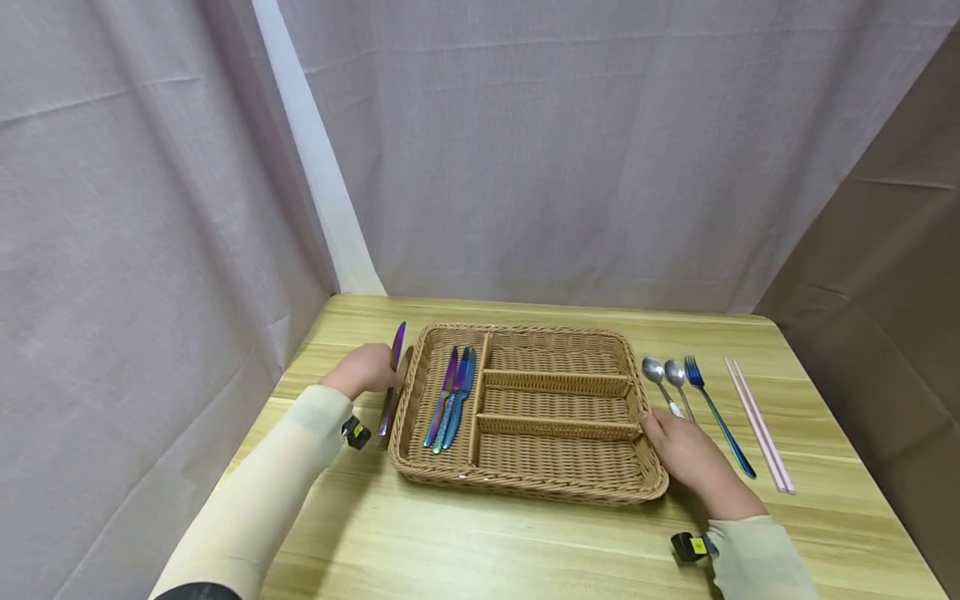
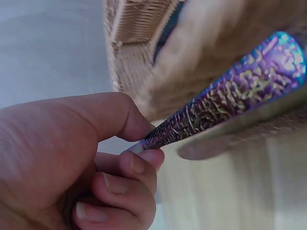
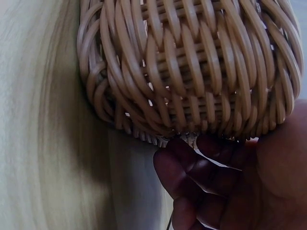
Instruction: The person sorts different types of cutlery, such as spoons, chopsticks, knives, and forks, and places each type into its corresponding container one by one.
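- Nearest the head camera, two pale sleeves reached out over the wooden table [image 1: 465, 550], each wrist carrying a small camera.
- Left hand [image 1: 365, 369] pinched an iridescent purple knife [image 1: 395, 350] between thumb and curled fingers [image 2: 136, 165], just outside the left wall of the wicker tray [image 1: 525, 487], tip pointing up and away.
- That knife looked thin, stiff and light; its hammered handle [image 2: 225, 103] probably gave decent grip, while the polished blade would be slippery, so the handle seemed the place to hold it.
- Inside the tray, the long left compartment held several iridescent knives [image 1: 452, 398] lying side by side; the three compartments to its right looked empty.
- Woven and rigid, the tray seemed light enough to slide under a push, which would explain a steadying hand.
- Right hand [image 1: 693, 462] lay against the tray's right edge, fingers [image 3: 192, 177] curled under the woven rim.
- Beyond it on the table lay two spoons [image 1: 667, 379], a blue fork [image 1: 716, 412] and pink chopsticks [image 1: 757, 425], in a row, close together.
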Motion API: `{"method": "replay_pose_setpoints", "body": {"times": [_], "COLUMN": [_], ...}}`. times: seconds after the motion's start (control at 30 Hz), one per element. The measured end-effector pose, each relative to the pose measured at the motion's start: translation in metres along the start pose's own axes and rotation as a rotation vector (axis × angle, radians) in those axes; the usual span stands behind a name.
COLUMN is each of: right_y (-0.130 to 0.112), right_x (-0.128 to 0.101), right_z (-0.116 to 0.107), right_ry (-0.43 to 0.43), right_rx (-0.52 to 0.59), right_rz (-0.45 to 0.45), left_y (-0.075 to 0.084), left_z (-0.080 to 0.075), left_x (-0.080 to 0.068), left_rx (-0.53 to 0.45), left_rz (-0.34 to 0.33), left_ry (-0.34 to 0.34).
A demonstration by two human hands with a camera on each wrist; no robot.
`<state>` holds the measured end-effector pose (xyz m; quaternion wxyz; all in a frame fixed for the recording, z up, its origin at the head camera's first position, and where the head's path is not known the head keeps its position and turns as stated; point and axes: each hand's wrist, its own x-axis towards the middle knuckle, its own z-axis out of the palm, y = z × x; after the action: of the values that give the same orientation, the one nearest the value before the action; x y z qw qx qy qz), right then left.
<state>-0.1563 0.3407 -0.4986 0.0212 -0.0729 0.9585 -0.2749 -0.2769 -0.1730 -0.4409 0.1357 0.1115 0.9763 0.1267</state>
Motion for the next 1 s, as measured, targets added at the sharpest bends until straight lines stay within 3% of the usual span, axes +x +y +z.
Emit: {"method": "replay_pose_setpoints", "body": {"times": [0.23,0.43,0.7,0.83,1.0], "right_y": [-0.001,-0.001,0.0,0.0,0.0], "right_x": [0.0,0.0,-0.001,-0.001,0.0], "right_z": [-0.002,-0.002,0.001,0.001,0.0], "right_ry": [-0.001,-0.009,-0.017,-0.016,-0.012], "right_rx": [0.003,0.002,-0.01,-0.016,-0.022], "right_rz": [-0.005,-0.002,0.009,0.005,0.002], "left_y": [0.025,0.046,0.071,0.077,0.08], "left_z": [-0.015,-0.017,-0.007,0.003,0.015], "left_x": [0.0,0.003,0.01,0.014,0.02], "left_rx": [0.019,0.056,0.084,0.095,0.116], "left_rz": [0.056,0.077,0.046,0.041,0.068], "left_ry": [0.013,-0.016,-0.065,-0.112,-0.105]}}
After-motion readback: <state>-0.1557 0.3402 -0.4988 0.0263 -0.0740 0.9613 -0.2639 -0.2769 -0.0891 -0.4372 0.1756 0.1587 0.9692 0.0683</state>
